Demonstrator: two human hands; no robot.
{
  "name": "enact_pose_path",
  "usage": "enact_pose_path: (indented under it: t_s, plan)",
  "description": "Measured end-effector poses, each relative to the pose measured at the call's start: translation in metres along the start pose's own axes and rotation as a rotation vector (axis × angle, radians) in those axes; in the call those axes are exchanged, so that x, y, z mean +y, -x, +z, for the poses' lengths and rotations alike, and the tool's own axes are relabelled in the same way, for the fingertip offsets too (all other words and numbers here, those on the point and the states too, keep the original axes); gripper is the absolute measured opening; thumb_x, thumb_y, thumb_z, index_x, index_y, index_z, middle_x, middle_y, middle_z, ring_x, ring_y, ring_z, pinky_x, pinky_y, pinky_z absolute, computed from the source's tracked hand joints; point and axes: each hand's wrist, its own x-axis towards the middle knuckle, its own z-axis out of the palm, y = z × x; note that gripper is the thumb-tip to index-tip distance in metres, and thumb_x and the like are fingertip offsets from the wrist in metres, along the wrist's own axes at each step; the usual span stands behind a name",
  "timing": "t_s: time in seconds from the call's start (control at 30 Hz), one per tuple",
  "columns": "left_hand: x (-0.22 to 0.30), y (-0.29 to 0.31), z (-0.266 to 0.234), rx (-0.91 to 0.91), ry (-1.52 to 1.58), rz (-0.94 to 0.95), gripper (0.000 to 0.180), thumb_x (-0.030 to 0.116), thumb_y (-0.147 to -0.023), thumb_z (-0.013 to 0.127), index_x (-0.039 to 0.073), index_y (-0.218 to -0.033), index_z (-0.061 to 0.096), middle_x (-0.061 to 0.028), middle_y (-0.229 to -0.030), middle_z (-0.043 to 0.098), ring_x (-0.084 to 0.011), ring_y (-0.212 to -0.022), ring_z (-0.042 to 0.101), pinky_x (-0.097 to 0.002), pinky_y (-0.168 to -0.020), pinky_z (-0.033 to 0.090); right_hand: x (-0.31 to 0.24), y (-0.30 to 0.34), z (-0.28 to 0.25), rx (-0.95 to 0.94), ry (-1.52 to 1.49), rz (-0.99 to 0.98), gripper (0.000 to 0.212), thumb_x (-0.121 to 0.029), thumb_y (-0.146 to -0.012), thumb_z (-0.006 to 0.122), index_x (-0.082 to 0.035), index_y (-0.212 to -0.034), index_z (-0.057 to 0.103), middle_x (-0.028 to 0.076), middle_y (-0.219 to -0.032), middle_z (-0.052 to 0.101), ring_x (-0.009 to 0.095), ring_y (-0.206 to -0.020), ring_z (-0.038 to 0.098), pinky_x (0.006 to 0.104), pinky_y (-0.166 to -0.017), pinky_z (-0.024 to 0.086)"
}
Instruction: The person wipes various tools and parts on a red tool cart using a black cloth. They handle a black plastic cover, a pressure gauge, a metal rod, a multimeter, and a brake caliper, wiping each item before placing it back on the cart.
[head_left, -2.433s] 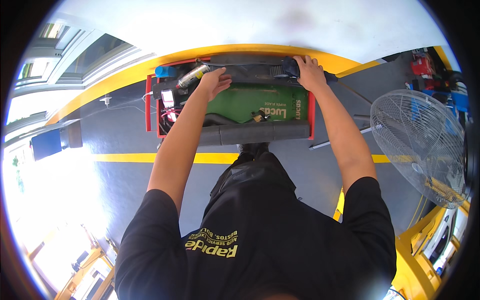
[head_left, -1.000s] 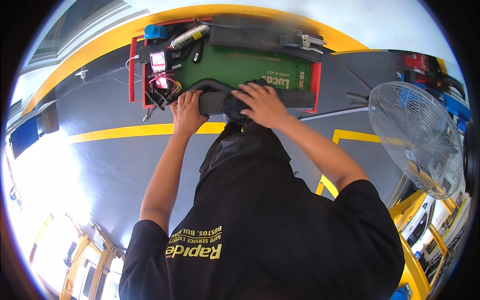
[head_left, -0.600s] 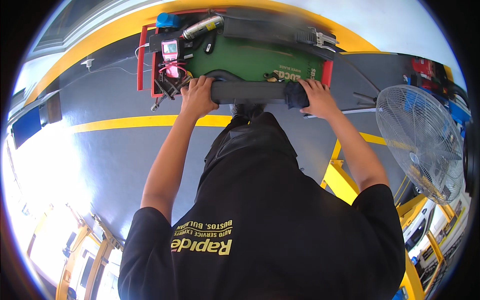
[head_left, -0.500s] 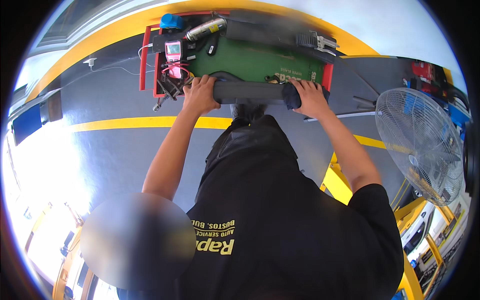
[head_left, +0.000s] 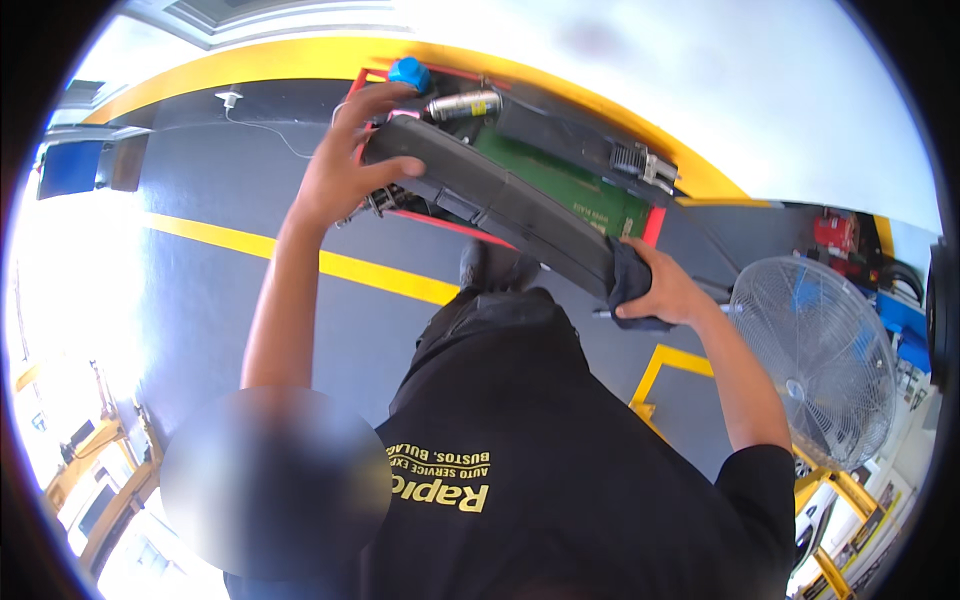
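Note:
My left hand grips the far left end of a long black plastic part. My right hand holds its other end, which is wrapped in dark cloth. The part hangs tilted in the air, above and in front of a red-framed tray with a green mat. A second long black piece, a silver spray can and a blue cap lie in the tray.
The grey floor carries yellow lines. A large round fan with a wire cage stands at the right, with red and blue equipment behind it. My black shirt fills the lower middle. A yellow curb runs behind the tray.
Both hands took hold of the long black part at the tray's front and lifted it off. It is now tilted, with the left end further away from me.

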Motion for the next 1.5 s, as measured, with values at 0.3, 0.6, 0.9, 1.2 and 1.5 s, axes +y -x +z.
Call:
enact_pose_path:
  t_s: [0.3,0.6,0.9,1.2,1.5]
  plan:
    - [0.059,0.056,0.140,0.062,1.191,-0.038,0.095,0.044,-0.081,0.093,0.000,-0.153,0.049,-0.0144,-0.145,0.060,-0.0312,-0.139,0.056,-0.0485,-0.118,0.046,-0.063,0.003,-0.005,0.021,-0.084,-0.184,0.109,-0.030,-0.065,0.098,-0.004,-0.157,0.046,0.020,-0.146,0.062,0.032,-0.139,0.058,0.0401,-0.119,0.042]
    - [0.073,0.063,0.205,0.074,1.349,-0.074,0.102,0.039,-0.079,0.098,0.003,-0.157,0.042,-0.0072,-0.147,0.060,-0.0222,-0.136,0.058,-0.0416,-0.115,0.047,-0.136,-0.028,0.010,0.472,0.061,-0.422,0.093,-0.064,-0.093,0.071,-0.007,-0.162,0.043,0.027,-0.149,0.056,0.044,-0.144,0.051,0.0520,-0.118,0.042]
    - [0.049,0.063,0.270,-0.150,1.318,-0.276,0.053,0.016,-0.091,0.087,0.002,-0.136,0.062,-0.0089,-0.125,0.071,-0.0233,-0.119,0.069,-0.0408,-0.103,0.057,-0.202,-0.077,0.018,0.795,0.418,-0.572,0.083,-0.062,-0.095,0.071,0.001,-0.147,0.054,0.023,-0.130,0.067,0.040,-0.125,0.063,0.0535,-0.102,0.051]
    - [-0.003,0.057,0.300,-0.081,1.455,-0.600,0.043,0.007,-0.089,0.073,0.003,-0.132,0.067,-0.0117,-0.126,0.071,-0.0284,-0.124,0.066,-0.0556,-0.106,0.053,0.029,-0.055,0.027,0.254,0.030,-0.232,0.096,-0.062,-0.086,0.079,-0.015,-0.163,0.045,0.019,-0.154,0.059,0.039,-0.145,0.053,0.0532,-0.117,0.042]
    - [-0.086,0.010,0.322,-0.073,1.625,-0.767,0.060,0.001,-0.082,0.057,-0.004,-0.141,0.055,-0.0211,-0.145,0.061,-0.0398,-0.138,0.054,-0.0593,-0.117,0.041,0.124,-0.083,0.046,0.202,0.053,0.007,0.101,-0.033,-0.069,0.094,-0.008,-0.156,0.049,0.018,-0.154,0.057,0.040,-0.142,0.054,0.0564,-0.117,0.041]
